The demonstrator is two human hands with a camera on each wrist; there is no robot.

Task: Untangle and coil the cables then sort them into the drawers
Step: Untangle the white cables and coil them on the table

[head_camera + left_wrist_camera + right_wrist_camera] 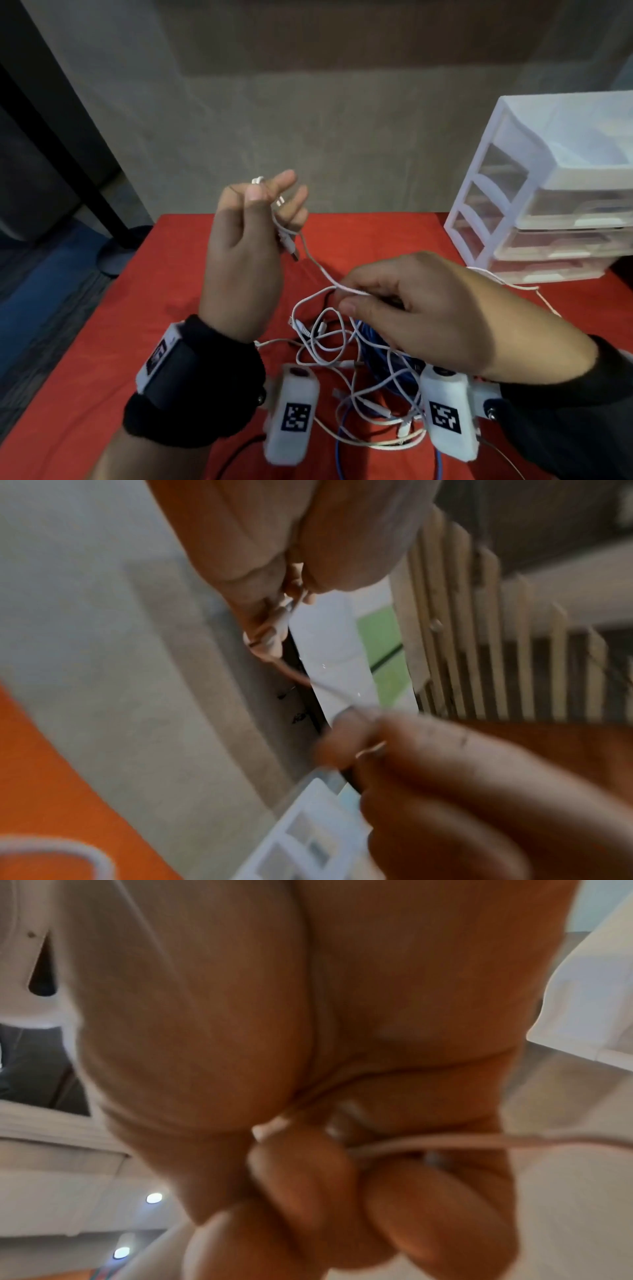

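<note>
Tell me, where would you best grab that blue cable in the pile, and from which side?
Probably the blue cable is best pinched on its bare arc just below the right hand, coming from above. White cables cross most of it lower down, and its ends are hidden, so that open stretch looks like the least snagged part.

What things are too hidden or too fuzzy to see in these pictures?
- Head view: the right hand covers part of the cable pile, so which strands cross there is unclear.
- Head view: the drawer unit is cut off by the right edge; its cloudy drawers hide their contents.
- Left wrist view: the white cable in the left hand is blurred, so its plug type is unreadable.
- Right wrist view: the palm fills the picture; the table is hidden.
</note>
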